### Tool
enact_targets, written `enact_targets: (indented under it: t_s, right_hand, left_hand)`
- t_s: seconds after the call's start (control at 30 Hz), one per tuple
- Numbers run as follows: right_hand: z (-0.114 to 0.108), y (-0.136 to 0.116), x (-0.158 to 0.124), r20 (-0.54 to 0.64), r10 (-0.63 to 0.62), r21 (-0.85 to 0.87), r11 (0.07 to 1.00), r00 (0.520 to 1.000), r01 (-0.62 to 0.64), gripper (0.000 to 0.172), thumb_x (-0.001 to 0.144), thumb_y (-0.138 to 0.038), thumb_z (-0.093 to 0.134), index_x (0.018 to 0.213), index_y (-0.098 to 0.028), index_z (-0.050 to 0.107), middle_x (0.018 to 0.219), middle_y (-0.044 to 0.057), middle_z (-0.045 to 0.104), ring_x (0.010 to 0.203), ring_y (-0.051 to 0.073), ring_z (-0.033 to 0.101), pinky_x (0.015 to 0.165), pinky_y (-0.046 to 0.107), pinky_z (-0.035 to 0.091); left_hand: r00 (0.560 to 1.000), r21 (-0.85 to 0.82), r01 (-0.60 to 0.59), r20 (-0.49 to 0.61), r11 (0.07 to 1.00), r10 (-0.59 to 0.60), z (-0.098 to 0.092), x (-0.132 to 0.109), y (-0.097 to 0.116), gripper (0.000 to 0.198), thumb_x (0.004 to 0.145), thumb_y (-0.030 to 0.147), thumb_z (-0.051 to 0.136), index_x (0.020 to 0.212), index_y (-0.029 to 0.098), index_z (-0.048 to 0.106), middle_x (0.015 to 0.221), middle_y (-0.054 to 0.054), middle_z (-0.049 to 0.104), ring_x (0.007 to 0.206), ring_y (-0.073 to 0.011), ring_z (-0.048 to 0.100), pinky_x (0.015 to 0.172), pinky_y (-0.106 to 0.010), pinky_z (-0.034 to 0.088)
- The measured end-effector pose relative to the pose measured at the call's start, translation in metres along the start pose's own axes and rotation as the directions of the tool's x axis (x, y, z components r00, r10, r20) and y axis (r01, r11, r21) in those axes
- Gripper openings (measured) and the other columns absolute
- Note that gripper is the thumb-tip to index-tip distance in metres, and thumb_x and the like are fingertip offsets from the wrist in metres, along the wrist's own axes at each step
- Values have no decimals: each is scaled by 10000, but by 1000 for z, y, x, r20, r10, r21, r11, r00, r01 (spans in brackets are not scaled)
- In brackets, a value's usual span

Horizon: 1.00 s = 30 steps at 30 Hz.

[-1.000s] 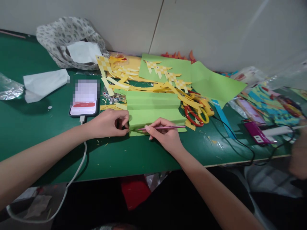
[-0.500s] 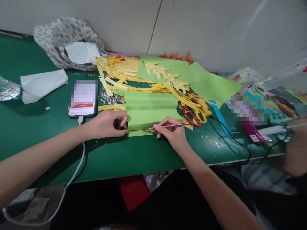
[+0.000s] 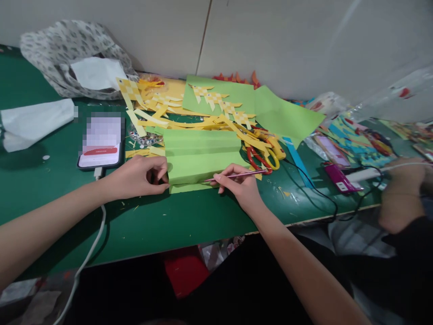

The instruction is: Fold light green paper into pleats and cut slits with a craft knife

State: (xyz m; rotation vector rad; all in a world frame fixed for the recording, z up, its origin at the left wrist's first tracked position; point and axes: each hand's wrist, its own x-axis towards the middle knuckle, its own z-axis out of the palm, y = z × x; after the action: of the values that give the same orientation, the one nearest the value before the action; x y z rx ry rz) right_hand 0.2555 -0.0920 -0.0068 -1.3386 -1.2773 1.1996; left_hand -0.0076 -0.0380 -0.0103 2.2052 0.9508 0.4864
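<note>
A creased light-green paper (image 3: 203,155) lies on the green table, its near edge folded up. My left hand (image 3: 142,177) pinches the paper's near left corner between thumb and fingers. In my right hand (image 3: 237,183) is a thin pink pen-like tool (image 3: 250,173), its tip at the fold along the near edge. Red-handled scissors (image 3: 255,161) and yellow-handled scissors (image 3: 273,160) lie right of the paper, partly under yellow strips (image 3: 199,123). Woven yellow paper fish (image 3: 221,104) rest on a green sheet (image 3: 248,92) behind.
A phone (image 3: 101,142) with a white cable (image 3: 89,253) lies at left, near a patterned cloth bag (image 3: 50,49). A yellow glue gun (image 3: 274,144), blue strip (image 3: 297,160) and purple power adapter (image 3: 340,178) are at right. Another person's arm (image 3: 402,194) shows at far right.
The view has shifted, so most things appear further left. The pen tip has moved slightly left along the fold relative to my right hand's surroundings; both hands keep their grips.
</note>
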Motion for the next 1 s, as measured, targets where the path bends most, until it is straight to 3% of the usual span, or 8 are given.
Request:
enact_targets:
  t_s: [0.3,0.8,1.0]
  right_hand:
    - [-1,4,0,23,-30,-4,1000,999,30,211,700,-326,751,659,-184,601,536,-18,645,520,122,626,495,232,485]
    - [0,3,0,12,-28,-47,998,1000,29,225,691,-339,750,651,-179,597,639,10,696,454,88,565,472,237,475]
    - [-9,4,0,-29,-32,-14,999,999,32,231,686,-331,755,636,-194,576,539,-20,646,511,133,632,493,249,483]
  left_hand:
    - [1000,-8,23,8,1000,-23,0,0,1,236,711,232,618,669,199,388,575,70,527,494,-58,507,467,-162,376]
    - [1000,-2,19,13,1000,-19,0,0,0,247,722,243,624,669,198,387,581,64,535,498,-57,499,470,-163,386]
    - [1000,-2,15,8,1000,-15,0,-1,0,245,720,241,624,667,198,389,587,66,527,499,-55,493,468,-162,383]
